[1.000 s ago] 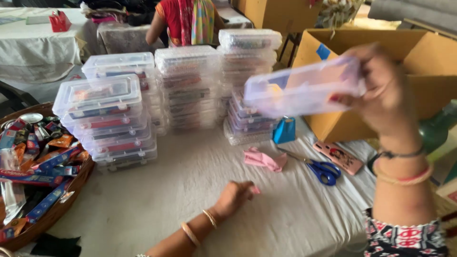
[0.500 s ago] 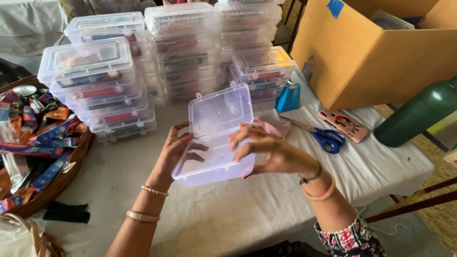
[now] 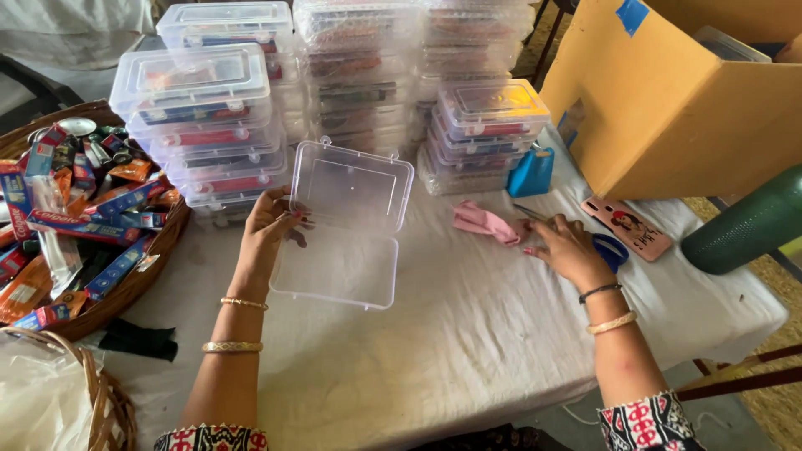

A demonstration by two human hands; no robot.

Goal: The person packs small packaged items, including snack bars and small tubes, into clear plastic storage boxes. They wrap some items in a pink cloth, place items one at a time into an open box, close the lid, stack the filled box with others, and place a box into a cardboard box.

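Clear plastic hinged box [image 3: 347,225] gripped by left hand [image 3: 271,221]; right hand [image 3: 561,246] loosely open over pink cloth [image 3: 483,223].

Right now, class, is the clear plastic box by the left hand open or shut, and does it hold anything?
Open and empty: the clear plastic box has its lid raised, showing only white cloth through it.

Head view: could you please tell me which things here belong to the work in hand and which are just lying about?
In hand:
left hand holding open clear box
right hand on scissors
pink cloth

Lying about:
phone case
green bottle
cardboard box
filled boxes
basket
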